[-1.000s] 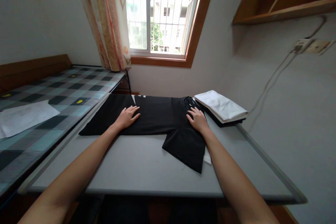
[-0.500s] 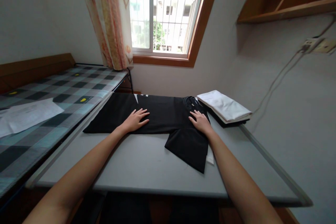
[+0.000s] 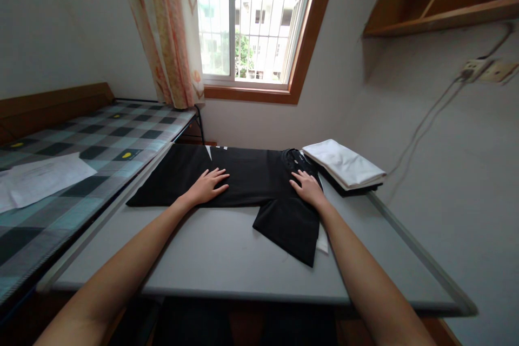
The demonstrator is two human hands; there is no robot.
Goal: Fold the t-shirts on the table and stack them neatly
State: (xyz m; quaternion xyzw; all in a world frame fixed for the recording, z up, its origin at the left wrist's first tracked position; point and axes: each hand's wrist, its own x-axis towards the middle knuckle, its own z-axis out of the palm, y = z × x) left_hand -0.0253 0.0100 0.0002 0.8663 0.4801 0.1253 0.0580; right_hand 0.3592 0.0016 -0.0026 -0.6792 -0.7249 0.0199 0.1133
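Note:
A black T-shirt (image 3: 247, 175) lies folded lengthwise across the table, its collar to the right and its hem to the left. One sleeve points toward me over the table's near half. My left hand (image 3: 207, 186) rests flat on the body of the shirt, fingers spread. Near the collar, my right hand (image 3: 307, 188) lies on the shoulder part with its fingers apart. A bit of white cloth or paper (image 3: 323, 239) shows from under the sleeve's right side. White marks are visible along the shirt's far edge.
Folded white cloth (image 3: 344, 163) lies on a dark folded piece at the table's (image 3: 203, 259) back right. To the left stands a bed with a checked cover (image 3: 97, 135) and paper sheets (image 3: 48, 181). A wall shelf (image 3: 441, 21) and socket with cables (image 3: 472, 70) are at right.
Both hands keep their places on the shirt, and the shirt looks the same. The whole view has shifted very slightly.

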